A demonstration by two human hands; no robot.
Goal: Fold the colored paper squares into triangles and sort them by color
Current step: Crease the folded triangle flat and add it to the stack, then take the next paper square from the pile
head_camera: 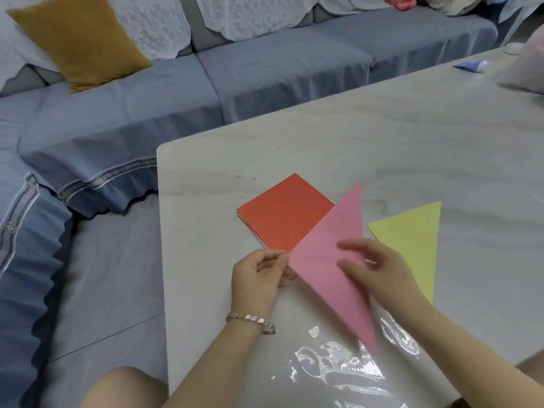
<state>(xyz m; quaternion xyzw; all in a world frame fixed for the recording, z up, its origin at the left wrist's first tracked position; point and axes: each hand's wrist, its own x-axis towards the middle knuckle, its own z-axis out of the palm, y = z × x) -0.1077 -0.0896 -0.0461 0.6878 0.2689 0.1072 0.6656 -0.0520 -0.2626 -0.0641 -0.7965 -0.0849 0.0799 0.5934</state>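
Note:
A pink paper (329,245) folded into a triangle lies tilted across the middle of the marble table (353,148). My left hand (259,275) pinches its left corner. My right hand (379,269) rests on its right side with fingers spread over the paper. Behind it sits a stack of paper squares with a red sheet (282,213) on top, partly covered by the pink triangle. A yellow folded triangle (412,242) lies flat to the right, partly behind my right hand.
A clear plastic sleeve (353,369) lies at the near table edge. A blue tube (471,66) and a pale bag (524,69) sit at the far right. A blue sofa (265,69) with a mustard cushion (79,39) stands beyond the table.

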